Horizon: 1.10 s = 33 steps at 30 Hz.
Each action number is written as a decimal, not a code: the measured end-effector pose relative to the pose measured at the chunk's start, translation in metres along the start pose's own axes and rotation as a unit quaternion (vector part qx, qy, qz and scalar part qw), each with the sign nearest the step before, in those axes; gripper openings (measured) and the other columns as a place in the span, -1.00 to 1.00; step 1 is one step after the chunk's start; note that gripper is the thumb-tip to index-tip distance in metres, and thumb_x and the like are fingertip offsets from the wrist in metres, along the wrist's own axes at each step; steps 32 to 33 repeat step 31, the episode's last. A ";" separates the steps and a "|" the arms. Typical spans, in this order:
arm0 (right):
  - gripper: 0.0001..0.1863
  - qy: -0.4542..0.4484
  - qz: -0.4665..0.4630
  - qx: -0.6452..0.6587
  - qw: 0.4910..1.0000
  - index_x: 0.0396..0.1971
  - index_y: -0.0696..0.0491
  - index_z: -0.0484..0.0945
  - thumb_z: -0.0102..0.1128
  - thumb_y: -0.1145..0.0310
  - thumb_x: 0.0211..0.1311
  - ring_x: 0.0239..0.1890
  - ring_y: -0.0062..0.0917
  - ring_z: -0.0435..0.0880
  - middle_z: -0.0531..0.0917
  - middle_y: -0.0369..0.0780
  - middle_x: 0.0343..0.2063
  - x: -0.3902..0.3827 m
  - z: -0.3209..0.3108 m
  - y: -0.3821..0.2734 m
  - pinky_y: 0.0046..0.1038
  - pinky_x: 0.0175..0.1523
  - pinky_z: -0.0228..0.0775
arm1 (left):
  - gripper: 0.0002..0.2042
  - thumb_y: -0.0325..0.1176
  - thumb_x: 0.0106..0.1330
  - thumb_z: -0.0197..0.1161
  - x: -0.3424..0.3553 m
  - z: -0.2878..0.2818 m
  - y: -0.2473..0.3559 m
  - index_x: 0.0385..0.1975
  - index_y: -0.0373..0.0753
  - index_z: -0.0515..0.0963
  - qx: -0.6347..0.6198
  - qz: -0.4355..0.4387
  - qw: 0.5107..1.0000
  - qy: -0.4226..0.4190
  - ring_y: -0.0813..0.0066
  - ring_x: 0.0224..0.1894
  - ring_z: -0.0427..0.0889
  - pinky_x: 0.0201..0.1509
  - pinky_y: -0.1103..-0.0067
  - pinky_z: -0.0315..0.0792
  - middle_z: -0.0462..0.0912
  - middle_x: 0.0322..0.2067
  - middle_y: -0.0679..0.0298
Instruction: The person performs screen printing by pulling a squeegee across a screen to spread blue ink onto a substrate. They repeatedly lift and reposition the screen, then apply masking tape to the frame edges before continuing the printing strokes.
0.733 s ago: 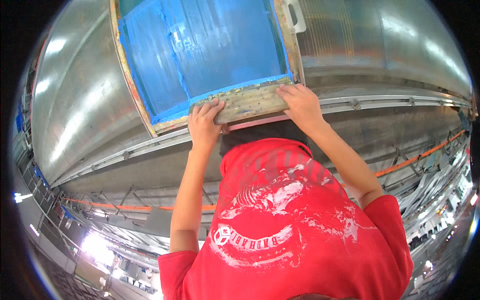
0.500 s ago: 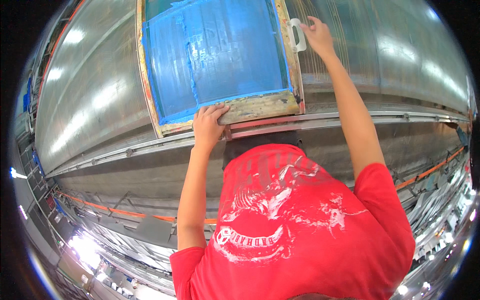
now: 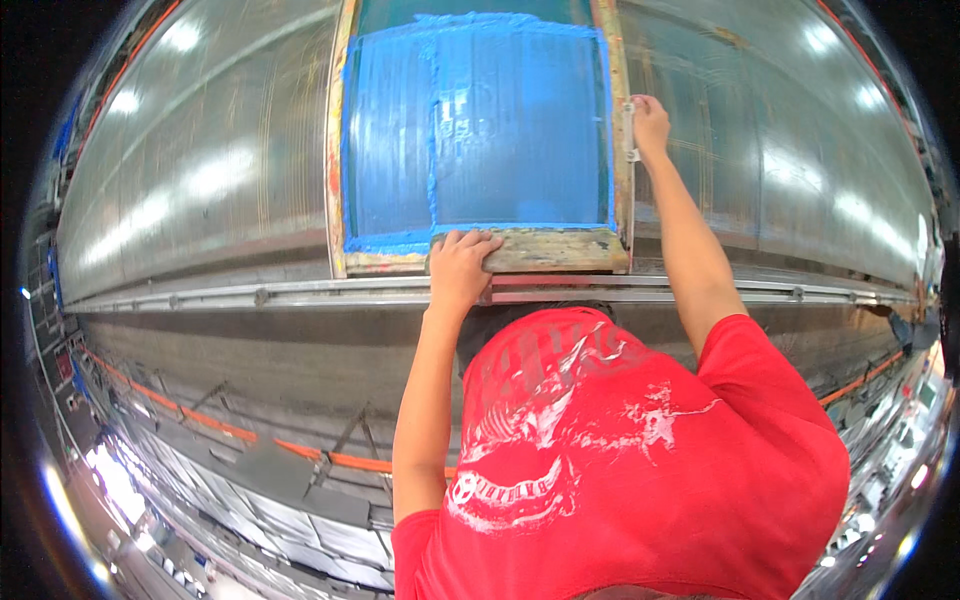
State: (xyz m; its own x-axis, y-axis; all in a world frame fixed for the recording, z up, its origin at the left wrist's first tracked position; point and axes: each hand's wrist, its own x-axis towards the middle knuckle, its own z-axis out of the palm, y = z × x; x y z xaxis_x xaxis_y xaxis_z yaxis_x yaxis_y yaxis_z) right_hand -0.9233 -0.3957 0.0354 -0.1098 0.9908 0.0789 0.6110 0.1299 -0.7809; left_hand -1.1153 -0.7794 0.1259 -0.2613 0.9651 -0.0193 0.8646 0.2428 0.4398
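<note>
A screen printing frame [image 3: 338, 190] of worn, paint-stained wood lies on a long table, its mesh [image 3: 520, 140] coated blue and edged with blue tape. Along its near edge sits a scuffed wooden bar [image 3: 560, 252]. My left hand [image 3: 463, 265] grips the left end of this bar, fingers bent over its top. At the frame's right side, my right hand [image 3: 651, 125] has its fingers closed on a pale handle [image 3: 631, 140], seen nearly edge-on and partly hidden by the hand.
The table's glossy grey-green surface [image 3: 200, 180] stretches out on both sides. A metal rail [image 3: 220, 294] runs along its near edge. Below it are an orange bar [image 3: 200, 420] and racks of metal slats [image 3: 250, 500].
My right hand has closed from loose, spread fingers onto the handle, which has turned edge-on. The view has shifted, so the frame appears farther right and straighter. My left hand stays on the bar.
</note>
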 end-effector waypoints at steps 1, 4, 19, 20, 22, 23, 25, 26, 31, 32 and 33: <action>-0.72 -0.001 -0.008 -0.006 1.000 -0.18 0.05 0.68 0.09 0.20 0.34 -0.11 -0.25 0.68 0.72 -0.09 -0.24 -0.002 0.001 0.000 -0.32 0.02 0.44 | -0.59 -0.43 -0.14 0.34 0.003 -0.002 0.000 -0.18 0.03 0.73 0.002 -0.004 1.000 -0.001 0.32 -0.12 0.57 -0.03 0.37 0.44 0.70 -0.12 0.46; -0.72 0.000 -0.012 -0.027 1.000 -0.18 0.03 0.68 0.07 0.20 0.35 -0.14 -0.19 0.69 0.72 -0.07 -0.25 -0.016 -0.010 -0.011 -0.30 0.00 0.46 | -0.59 -0.44 -0.13 0.31 0.001 -0.008 0.001 -0.18 0.03 0.73 -0.008 -0.012 1.000 -0.007 0.32 -0.11 0.57 -0.03 0.40 0.42 0.70 -0.13 0.47; -0.67 -0.021 -0.031 0.021 0.999 -0.09 0.08 0.68 0.10 0.17 0.37 -0.10 -0.39 0.68 0.73 -0.15 -0.17 0.002 0.023 -0.106 -0.38 0.04 0.44 | -0.58 -0.43 -0.17 0.38 -0.020 -0.061 -0.064 -0.17 -0.05 0.65 -0.064 -0.023 0.997 0.020 0.29 0.00 0.57 0.06 0.35 0.39 0.70 -0.15 0.37; -0.65 -0.015 -0.072 0.066 0.995 -0.10 0.04 0.68 0.09 0.12 0.36 -0.09 -0.34 0.68 0.73 -0.15 -0.16 -0.008 0.053 -0.107 -0.37 0.05 0.43 | -0.59 -0.43 -0.17 0.39 -0.028 -0.066 -0.087 -0.18 -0.06 0.66 -0.069 -0.034 0.997 0.022 0.29 0.02 0.57 0.06 0.35 0.39 0.70 -0.14 0.38; -0.66 -0.014 -0.070 0.057 0.996 -0.11 -0.01 0.69 0.08 0.12 0.34 -0.09 -0.29 0.68 0.72 -0.13 -0.16 -0.029 0.103 -0.129 -0.36 0.06 0.43 | -0.62 -0.32 -0.12 0.46 -0.037 -0.086 -0.132 -0.20 -0.03 0.68 -0.001 -0.023 0.999 0.038 0.33 0.00 0.59 0.03 0.40 0.39 0.71 -0.13 0.42; -0.67 -0.010 -0.057 0.064 0.996 -0.12 -0.01 0.70 0.08 0.13 0.34 -0.10 -0.27 0.68 0.73 -0.12 -0.17 -0.039 0.128 -0.140 -0.36 0.05 0.43 | -0.63 -0.29 -0.10 0.47 -0.040 -0.099 -0.152 -0.19 -0.01 0.68 0.024 -0.020 0.998 0.058 0.36 -0.01 0.59 0.01 0.42 0.38 0.71 -0.13 0.43; -0.68 -0.014 -0.044 0.083 0.995 -0.13 -0.01 0.70 0.08 0.14 0.34 -0.11 -0.26 0.69 0.73 -0.12 -0.20 -0.065 0.174 -0.169 -0.36 0.03 0.44 | -0.64 -0.24 -0.08 0.48 -0.050 -0.123 -0.199 -0.19 0.00 0.68 0.040 -0.033 0.998 0.032 0.38 -0.05 0.60 -0.04 0.42 0.37 0.71 -0.16 0.45; -0.68 -0.015 -0.042 0.092 0.995 -0.14 -0.01 0.70 0.08 0.14 0.34 -0.11 -0.26 0.69 0.73 -0.13 -0.20 -0.081 0.194 -0.184 -0.36 0.03 0.44 | -0.64 -0.21 -0.07 0.48 -0.052 -0.136 -0.223 -0.19 0.01 0.67 0.047 -0.035 0.998 0.017 0.40 -0.07 0.60 -0.06 0.43 0.36 0.70 -0.18 0.45; -0.67 -0.029 -0.013 0.133 0.991 -0.15 0.01 0.70 0.11 0.12 0.33 -0.13 -0.28 0.70 0.74 -0.12 -0.22 -0.093 0.230 -0.187 -0.34 0.02 0.45 | -0.68 -0.17 0.04 0.45 -0.047 -0.188 -0.270 -0.17 0.00 0.65 0.074 -0.002 0.996 -0.047 0.37 -0.17 0.59 -0.12 0.39 0.33 0.69 -0.28 0.45; -0.67 -0.029 -0.013 0.133 0.991 -0.15 0.01 0.70 0.11 0.12 0.33 -0.13 -0.28 0.70 0.74 -0.12 -0.22 -0.093 0.230 -0.187 -0.34 0.02 0.45 | -0.68 -0.17 0.04 0.45 -0.047 -0.188 -0.270 -0.17 0.00 0.65 0.074 -0.002 0.996 -0.047 0.37 -0.17 0.59 -0.12 0.39 0.33 0.69 -0.28 0.45; -0.67 -0.029 -0.013 0.133 0.991 -0.15 0.01 0.70 0.11 0.12 0.33 -0.13 -0.28 0.70 0.74 -0.12 -0.22 -0.093 0.230 -0.187 -0.34 0.02 0.45 | -0.68 -0.17 0.04 0.45 -0.047 -0.188 -0.270 -0.17 0.00 0.65 0.074 -0.002 0.996 -0.047 0.37 -0.17 0.59 -0.12 0.39 0.33 0.69 -0.28 0.45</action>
